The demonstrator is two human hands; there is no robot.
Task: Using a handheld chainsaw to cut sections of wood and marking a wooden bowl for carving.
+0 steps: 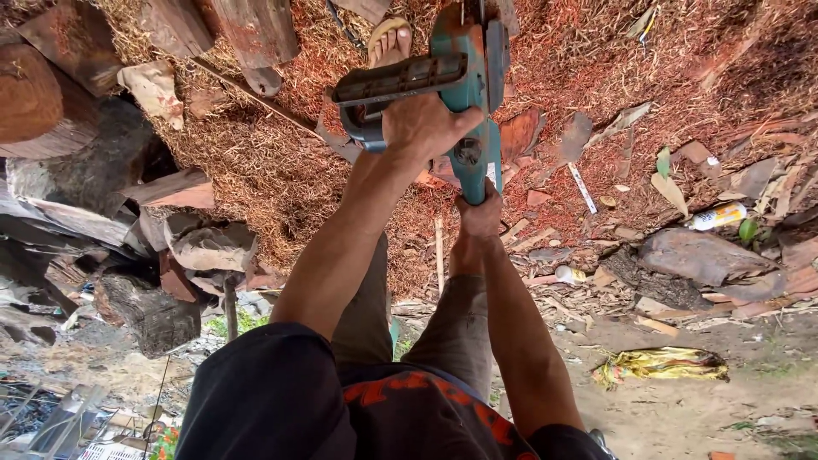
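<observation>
Head view: hands grip chainsaw amid logs, sawdust.

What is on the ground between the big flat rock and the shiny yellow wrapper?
In the head view, between the rock and the yellow wrapper lie wood scraps and chips, then a strip of bare dirt.

chainsaw bar cut off by top edge, right palm hidden

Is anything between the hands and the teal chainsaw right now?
Nothing visible. The left hand grips the front handle of the teal chainsaw and the right hand grips its rear end. A sandalled foot stands on the red wood shavings just beyond the saw.
</observation>
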